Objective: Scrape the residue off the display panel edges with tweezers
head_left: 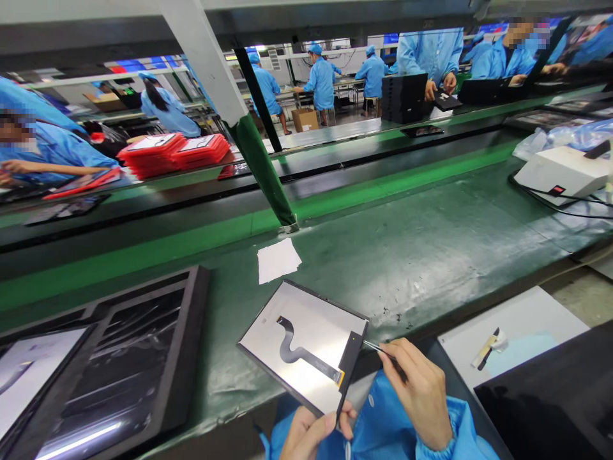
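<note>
A flat display panel with a silvery back and a dark, curved flex cable is held tilted over the front edge of the green bench. My left hand grips its lower corner, thumb on top and fingers beneath. In my right hand is a pair of tweezers, pinched between thumb and fingers. The tweezers' tips are at the panel's right edge, beside a black strip. Whether they touch it cannot be made out.
White paper sheets lie beyond the panel. A black foam tray with panels is at left. At right are a white device, a white board and a black surface. A slanted post rises from the bench; co-workers sit beyond.
</note>
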`<control>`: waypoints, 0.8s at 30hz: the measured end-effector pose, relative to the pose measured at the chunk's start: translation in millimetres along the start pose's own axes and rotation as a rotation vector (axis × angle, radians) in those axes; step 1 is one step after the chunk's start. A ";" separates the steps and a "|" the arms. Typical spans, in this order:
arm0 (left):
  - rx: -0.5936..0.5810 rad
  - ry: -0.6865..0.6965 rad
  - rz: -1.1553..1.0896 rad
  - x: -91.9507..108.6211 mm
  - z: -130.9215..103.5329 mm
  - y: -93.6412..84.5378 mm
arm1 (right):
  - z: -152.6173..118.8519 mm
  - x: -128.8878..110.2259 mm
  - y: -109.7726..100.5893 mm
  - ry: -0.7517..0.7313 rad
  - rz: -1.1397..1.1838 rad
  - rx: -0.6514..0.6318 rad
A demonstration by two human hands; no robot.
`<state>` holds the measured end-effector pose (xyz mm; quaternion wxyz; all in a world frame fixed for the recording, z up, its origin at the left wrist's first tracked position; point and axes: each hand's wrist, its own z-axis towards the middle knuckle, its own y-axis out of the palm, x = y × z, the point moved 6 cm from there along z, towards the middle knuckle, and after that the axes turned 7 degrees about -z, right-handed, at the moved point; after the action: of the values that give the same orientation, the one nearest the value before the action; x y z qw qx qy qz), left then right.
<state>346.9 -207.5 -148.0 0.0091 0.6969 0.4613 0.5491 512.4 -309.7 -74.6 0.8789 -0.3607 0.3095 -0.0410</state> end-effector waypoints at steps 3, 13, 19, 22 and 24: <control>-0.010 -0.008 -0.001 -0.1 0.4 0.4 | 1.2 -1.1 0.2 -0.013 -0.049 -0.037; -0.021 0.004 0.006 0.1 0.9 0.6 | -0.8 3.3 5.2 0.109 0.111 0.028; 0.013 -0.011 -0.014 -3.6 0.1 -1.9 | -1.4 10.4 4.6 0.152 0.129 0.038; 0.034 -0.030 -0.003 -7.4 2.6 -2.0 | -3.6 16.2 2.0 0.187 0.083 0.023; 0.055 -0.032 0.034 -10.6 5.7 -3.8 | -4.8 18.7 -0.1 0.194 0.033 0.020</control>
<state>349.3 -209.4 -160.2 -0.0121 0.7133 0.4641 0.5250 524.7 -318.2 -86.8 0.8490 -0.3411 0.3985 -0.0640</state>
